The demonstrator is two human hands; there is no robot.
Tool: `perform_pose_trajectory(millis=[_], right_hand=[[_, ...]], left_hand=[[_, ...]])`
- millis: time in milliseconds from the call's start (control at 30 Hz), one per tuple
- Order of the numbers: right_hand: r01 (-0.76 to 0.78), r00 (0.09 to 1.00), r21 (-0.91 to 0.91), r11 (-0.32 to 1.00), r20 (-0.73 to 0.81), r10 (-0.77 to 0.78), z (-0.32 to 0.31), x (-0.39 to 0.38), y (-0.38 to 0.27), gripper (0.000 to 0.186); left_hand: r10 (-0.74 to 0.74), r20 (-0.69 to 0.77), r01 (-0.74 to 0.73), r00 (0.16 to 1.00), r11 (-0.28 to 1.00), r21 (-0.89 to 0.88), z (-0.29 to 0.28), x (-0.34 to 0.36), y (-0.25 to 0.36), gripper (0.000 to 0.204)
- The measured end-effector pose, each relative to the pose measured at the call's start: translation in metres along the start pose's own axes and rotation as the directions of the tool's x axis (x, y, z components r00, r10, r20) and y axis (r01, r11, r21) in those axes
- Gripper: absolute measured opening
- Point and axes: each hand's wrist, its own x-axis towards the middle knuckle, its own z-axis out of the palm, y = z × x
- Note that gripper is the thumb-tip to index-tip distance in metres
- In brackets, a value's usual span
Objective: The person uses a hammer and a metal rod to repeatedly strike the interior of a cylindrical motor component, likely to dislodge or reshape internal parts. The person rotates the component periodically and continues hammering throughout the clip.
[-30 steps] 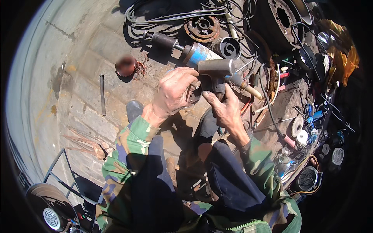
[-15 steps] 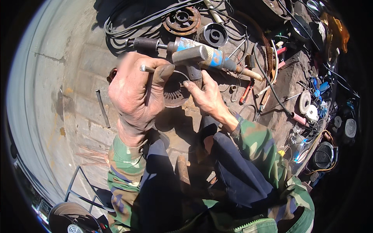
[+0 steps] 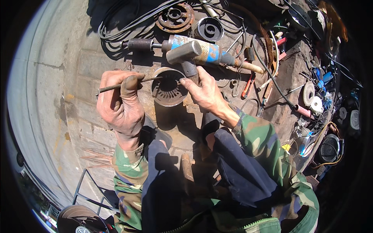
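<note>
My left hand (image 3: 121,105) pinches a thin metal rod (image 3: 110,88) between thumb and fingers. The rod lies crosswise, its right end over the mouth of an upright metal cylinder (image 3: 168,102). Dark slots or fins form a ring inside the cylinder. My right hand (image 3: 208,92) is closed round the handle of a hammer (image 3: 184,53), just right of the cylinder. The hammer's head is raised toward me, and its lower handle is hidden. My right thumb is at the cylinder's rim; I cannot tell whether it touches.
Beyond the hammer lies a blue and beige power tool (image 3: 206,51). Farther back are a rusty round flange (image 3: 175,18), a dark metal cup (image 3: 210,29) and coiled cables (image 3: 112,29). Red-handled pliers (image 3: 248,86) and cluttered motor parts (image 3: 316,105) lie right. A wooden handle (image 3: 187,167) shows between my legs.
My left hand has moved left and slightly down. The rod in it has swung from pointing toward me to lying crosswise. My right hand and the hammer have shifted only slightly.
</note>
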Motion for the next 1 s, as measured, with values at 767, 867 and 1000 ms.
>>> perform_pose_trajectory(millis=[767, 867, 1000], right_hand=[[-0.086, 0.996, 0.01, 0.996, 0.034, 0.086, -0.006, 0.002, 0.007, 0.041], [-0.002, 1.0, -0.056, 0.998, -0.03, 0.001, -0.025, -0.011, -0.024, 0.042], [0.18, 0.98, -0.052, 0.982, -0.073, -0.183, -0.066, -0.07, -0.084, 0.036]], left_hand=[[0.148, 0.262, -0.176, 0.954, 0.981, 0.087, 0.04, -0.035, -0.069, 0.018], [0.045, 0.329, -0.019, 0.943, 0.997, -0.081, 0.041, -0.042, -0.072, 0.011], [0.082, 0.303, -0.056, 0.949, 0.994, -0.094, 0.04, -0.044, -0.076, 0.01]])
